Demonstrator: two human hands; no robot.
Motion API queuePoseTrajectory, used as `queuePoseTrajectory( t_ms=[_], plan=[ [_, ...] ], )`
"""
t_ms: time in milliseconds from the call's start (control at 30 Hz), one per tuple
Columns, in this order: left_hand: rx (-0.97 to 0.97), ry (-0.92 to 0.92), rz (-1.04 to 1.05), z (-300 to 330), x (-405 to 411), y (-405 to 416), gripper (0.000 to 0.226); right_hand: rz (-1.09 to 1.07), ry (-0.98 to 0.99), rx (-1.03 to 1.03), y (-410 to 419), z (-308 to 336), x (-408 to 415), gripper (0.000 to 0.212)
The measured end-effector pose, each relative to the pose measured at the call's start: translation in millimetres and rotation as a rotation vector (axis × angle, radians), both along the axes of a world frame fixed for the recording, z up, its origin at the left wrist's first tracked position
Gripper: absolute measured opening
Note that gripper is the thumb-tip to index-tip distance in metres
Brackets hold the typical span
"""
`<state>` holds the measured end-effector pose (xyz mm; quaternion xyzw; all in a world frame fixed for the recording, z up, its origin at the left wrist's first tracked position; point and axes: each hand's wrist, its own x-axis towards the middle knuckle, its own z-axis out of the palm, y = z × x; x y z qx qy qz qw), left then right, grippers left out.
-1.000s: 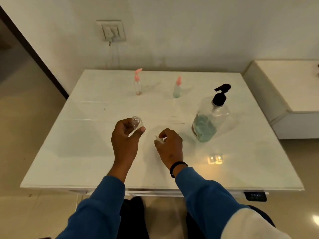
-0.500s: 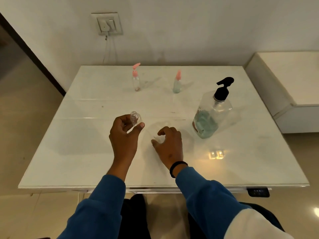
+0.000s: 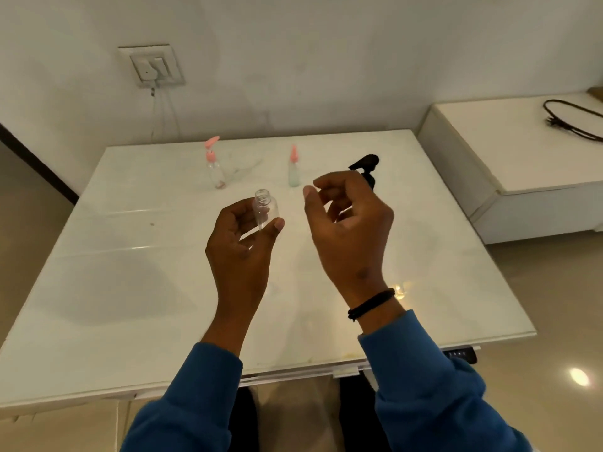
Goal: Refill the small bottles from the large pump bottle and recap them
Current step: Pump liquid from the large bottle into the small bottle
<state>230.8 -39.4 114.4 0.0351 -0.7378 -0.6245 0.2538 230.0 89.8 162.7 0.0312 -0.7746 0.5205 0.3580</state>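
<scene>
**Hands raised over surface, one open bottle ready for filling**

Hands apart. Left hand [image 3: 243, 238]: thumb and fingers pinch an uncapped small clear bottle [image 3: 266, 210], mouth upward, apparently so it can receive liquid. Right hand [image 3: 349, 223]: fingers loosely curled, nothing visibly held, lifted in front of the large pump bottle [image 3: 367, 168], whose black pump head alone shows behind it; likely reaching for it. Surface [image 3: 130, 256]: two pink-capped small bottles [image 3: 213, 166] [image 3: 293, 168] stand upright near the far edge, clear of the working space.
</scene>
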Motion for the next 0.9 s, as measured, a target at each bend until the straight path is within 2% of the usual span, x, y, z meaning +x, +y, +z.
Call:
queuePoseTrajectory(
  t_ms=[167,367,500,700,900],
  plan=[
    [0.035,0.038,-0.06,5.8,-8.6,35.9,0.04,-0.093,0.172,-0.122,44.2,15.8,-9.7,0.009],
    [0.045,0.022,-0.158,2.0,-9.4,56.1,0.041,-0.274,0.159,-0.171,75.3,2.6,-26.6,0.012],
    [-0.001,0.005,-0.156,-2.0,-15.7,58.5,0.044,-0.225,0.137,-0.144,73.6,-7.7,-35.8,0.01],
    [-0.032,0.001,-0.121,-1.1,-23.9,57.7,0.041,-0.145,0.091,-0.1,63.1,-19.6,-42.1,0.02],
    [-0.06,0.032,-0.144,3.2,-23.4,58.3,0.043,-0.161,0.131,-0.076,62.1,-22.1,-48.6,0.015]
  ],
)
